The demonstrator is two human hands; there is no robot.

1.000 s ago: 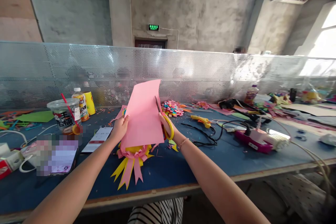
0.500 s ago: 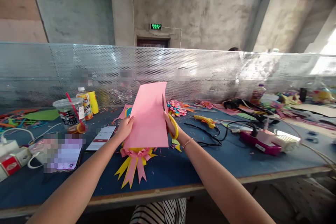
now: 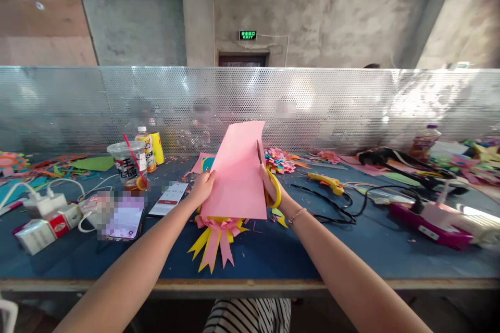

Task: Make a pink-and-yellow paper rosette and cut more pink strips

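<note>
A sheet of pink paper (image 3: 240,171) is held up above the table, its top edge curling slightly. My left hand (image 3: 203,186) pinches it by the left edge. Yellow-handled scissors (image 3: 275,190) are in my right hand (image 3: 270,181) at the paper's right edge, with the dark blades pointing up along it. The fingers of my right hand are partly hidden behind the sheet. Below the sheet, a pink and yellow paper rosette with ribbon tails (image 3: 216,243) lies on the blue table, its upper part covered by the paper.
To the left are a phone (image 3: 125,217), another phone (image 3: 169,199), a plastic cup (image 3: 128,166) and a bottle (image 3: 147,148). A yellow glue gun (image 3: 326,182) and a magenta power strip (image 3: 429,226) with cables lie right. A perforated metal divider (image 3: 234,93) runs behind.
The view has swung a little to the left, so everything appears shifted right. Both hands keep their hold on the paper and scissors, with little other movement.
</note>
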